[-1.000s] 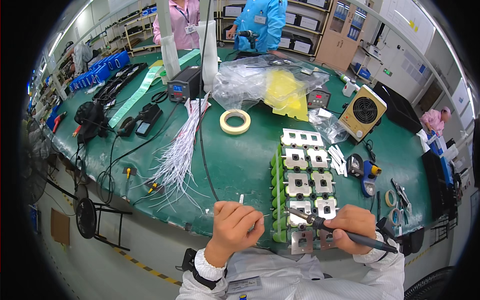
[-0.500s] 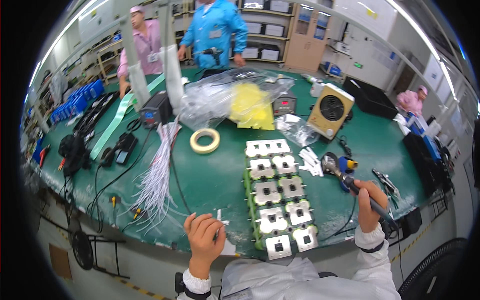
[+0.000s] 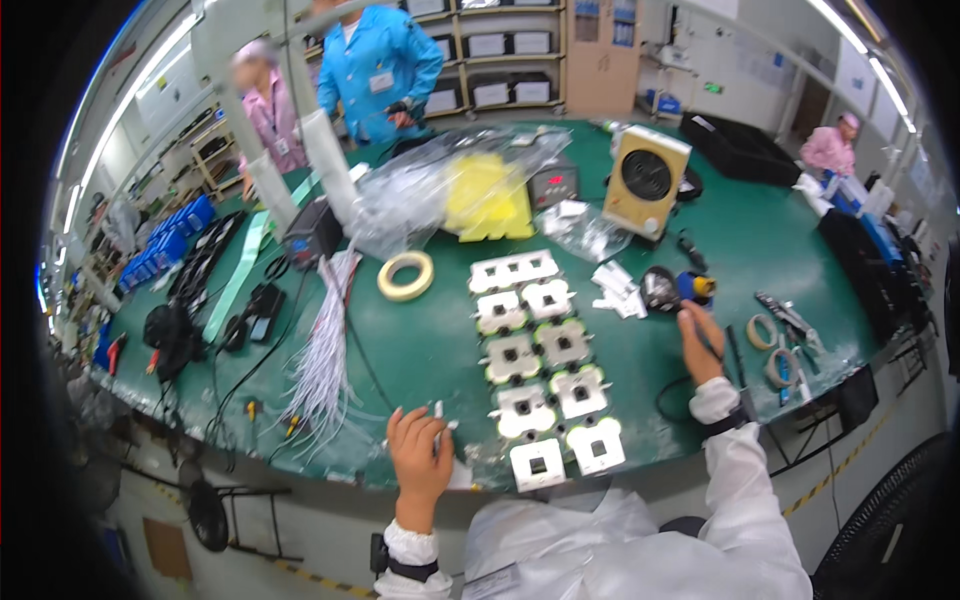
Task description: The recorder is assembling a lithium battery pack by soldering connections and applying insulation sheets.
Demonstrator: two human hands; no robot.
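Note:
My right hand is closed round the dark handle of a soldering iron, partly hidden by the fingers, close by a blue-and-yellow iron stand. A metal-wool tip cleaner sits just left of that stand. Palm down at the near table edge, my left hand rests with fingers loosely stretched, holding nothing, near a small white scrap. Between the hands lies a battery pack with silvery metal plates in two columns over green-edged cells.
A bundle of white wires and a masking tape roll lie left of the pack. Behind are yellow sheets under plastic and a beige fan unit. Pliers lie at right. Two people stand across the table; another is far right.
My right hand has moved forward and left, up to the iron stand, with the soldering iron. My left hand stays by the table edge. The view has shifted slightly.

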